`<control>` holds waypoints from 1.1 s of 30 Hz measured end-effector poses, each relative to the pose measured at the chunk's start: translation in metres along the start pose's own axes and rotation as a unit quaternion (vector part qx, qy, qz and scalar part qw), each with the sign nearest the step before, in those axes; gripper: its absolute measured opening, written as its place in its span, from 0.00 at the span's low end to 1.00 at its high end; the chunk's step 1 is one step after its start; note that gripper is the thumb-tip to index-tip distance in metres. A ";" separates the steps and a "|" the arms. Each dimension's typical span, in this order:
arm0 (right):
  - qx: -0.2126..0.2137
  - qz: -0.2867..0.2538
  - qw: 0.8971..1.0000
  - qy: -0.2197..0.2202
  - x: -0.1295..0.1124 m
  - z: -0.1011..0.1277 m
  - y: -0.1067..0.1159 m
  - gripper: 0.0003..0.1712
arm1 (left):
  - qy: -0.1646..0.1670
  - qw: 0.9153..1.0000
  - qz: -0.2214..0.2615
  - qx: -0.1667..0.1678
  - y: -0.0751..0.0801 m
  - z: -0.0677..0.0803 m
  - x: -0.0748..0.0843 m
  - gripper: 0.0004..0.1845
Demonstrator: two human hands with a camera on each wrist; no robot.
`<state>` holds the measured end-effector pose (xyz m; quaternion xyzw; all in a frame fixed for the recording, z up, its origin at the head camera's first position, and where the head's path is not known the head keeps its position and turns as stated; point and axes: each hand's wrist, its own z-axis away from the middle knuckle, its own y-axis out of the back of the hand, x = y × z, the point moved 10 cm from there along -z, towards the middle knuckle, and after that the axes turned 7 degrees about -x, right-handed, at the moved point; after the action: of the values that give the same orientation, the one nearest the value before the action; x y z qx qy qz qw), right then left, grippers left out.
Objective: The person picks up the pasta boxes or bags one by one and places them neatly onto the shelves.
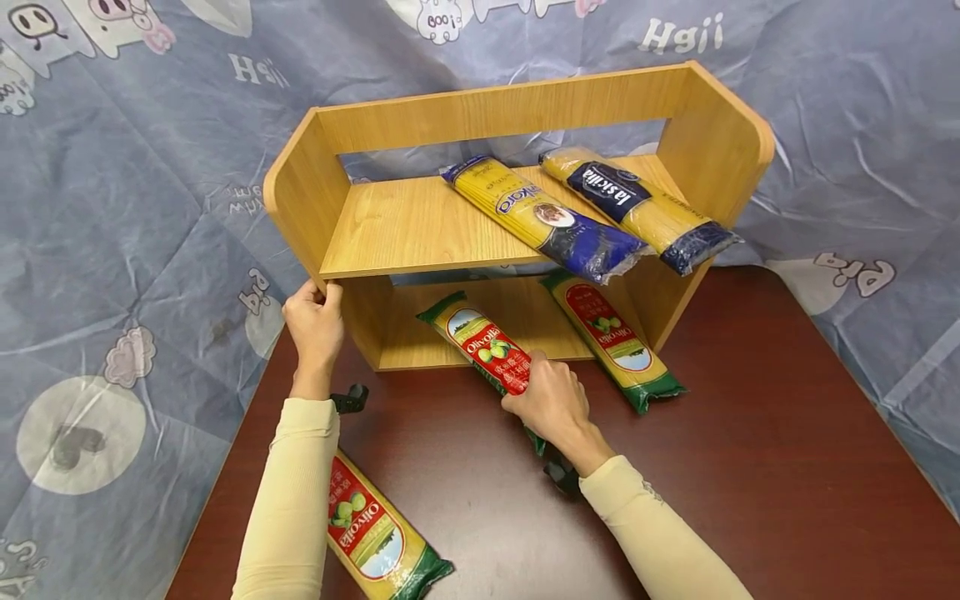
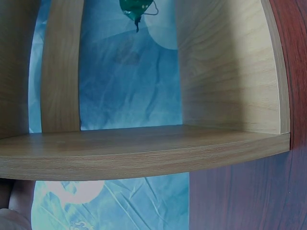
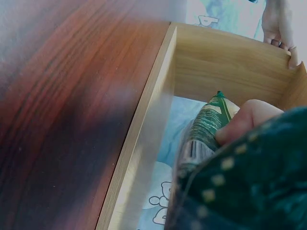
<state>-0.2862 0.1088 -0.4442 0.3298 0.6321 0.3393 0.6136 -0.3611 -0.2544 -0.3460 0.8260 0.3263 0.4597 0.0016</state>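
Observation:
My right hand grips a red, yellow and green Olivoila spaghetti packet near its lower end. The packet's far end reaches into the lower compartment of a wooden shelf. In the right wrist view, the packet's green wrapper fills the near corner, with a finger against it. My left hand holds the front edge of the shelf's left side panel, where the middle board meets it. Only a sliver of that hand shows in the left wrist view, at the lower left corner.
A second Olivoila packet lies in the lower compartment at right, overhanging the front. On the middle board rest an Ankara packet and a La Sicilia packet. Another Olivoila packet lies on the dark red table, partly behind my left sleeve.

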 end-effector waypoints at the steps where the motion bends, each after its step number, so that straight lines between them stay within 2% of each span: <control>1: -0.001 0.000 1.000 0.000 0.000 -0.002 0.000 0.31 | 0.001 1.000 -0.001 0.000 0.000 0.000 0.000 0.11; 12: -0.010 -0.002 1.000 -0.001 -0.001 -0.028 -0.008 0.31 | -0.003 1.000 0.010 0.005 0.000 0.001 -0.001 0.10; 20: -0.015 -0.008 1.000 -0.012 -0.002 -0.042 -0.014 0.31 | -0.007 1.000 -0.008 0.010 -0.001 -0.001 0.001 0.11; 33: -0.031 -0.007 0.999 -0.021 -0.001 -0.073 -0.030 0.31 | -0.003 1.000 -0.016 0.000 -0.001 0.000 0.003 0.12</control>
<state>-0.3587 0.0894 -0.4671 0.3131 0.6101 0.3476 0.6395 -0.3610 -0.2522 -0.3440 0.8221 0.3394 0.4571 0.0099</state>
